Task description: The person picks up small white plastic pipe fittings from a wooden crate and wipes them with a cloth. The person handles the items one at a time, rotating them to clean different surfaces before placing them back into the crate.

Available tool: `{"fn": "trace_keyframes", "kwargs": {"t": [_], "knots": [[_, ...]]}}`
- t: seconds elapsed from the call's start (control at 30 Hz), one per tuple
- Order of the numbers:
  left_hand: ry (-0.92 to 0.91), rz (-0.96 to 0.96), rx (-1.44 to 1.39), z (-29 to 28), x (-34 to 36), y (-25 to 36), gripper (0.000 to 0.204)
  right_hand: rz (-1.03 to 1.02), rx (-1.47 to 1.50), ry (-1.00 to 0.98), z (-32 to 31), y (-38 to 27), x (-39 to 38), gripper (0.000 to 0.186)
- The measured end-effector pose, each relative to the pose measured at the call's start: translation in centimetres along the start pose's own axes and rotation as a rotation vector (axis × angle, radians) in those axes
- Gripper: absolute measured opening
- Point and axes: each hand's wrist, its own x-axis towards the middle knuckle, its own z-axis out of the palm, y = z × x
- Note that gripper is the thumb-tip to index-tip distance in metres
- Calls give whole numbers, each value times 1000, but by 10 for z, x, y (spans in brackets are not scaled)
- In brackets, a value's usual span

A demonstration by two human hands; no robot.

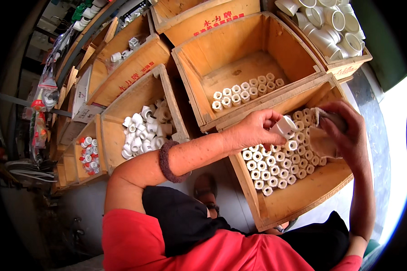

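My left hand (253,130) pinches a white plastic pipe fitting (285,127) between thumb and fingers, above a wooden bin (303,205). Standing upright in that bin are many white pipe fittings (276,170) with hexagonal ends, packed side by side in rows. Over the bin's right side, my right hand (350,128) is closed around a tan and grey cloth (323,142). The cloth hangs just right of the held fitting and hides some of the standing ones. Whether cloth and fitting touch, I cannot tell.
Behind, a larger wooden bin (221,43) holds similar fittings (244,92) along its near side. A bin of loose white elbows (144,131) stands left, beside a small bin of red-and-white fittings (89,156). Large white pipe fittings (334,27) fill a box at the back right.
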Motion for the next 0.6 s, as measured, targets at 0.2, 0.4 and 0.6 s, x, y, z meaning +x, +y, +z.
{"fn": "trace_keyframes", "kwargs": {"t": [0.2,0.4,0.6], "knots": [[35,-16,-10,-1,1,-4,42,4,-38,-28,3,7,-3,21],[59,-42,-34,-2,5,-6,43,-31,-40,-117,7,2,-10,21],[93,-33,-43,-5,8,-4,44,-25,130,-288,17,0,-18,22]]}}
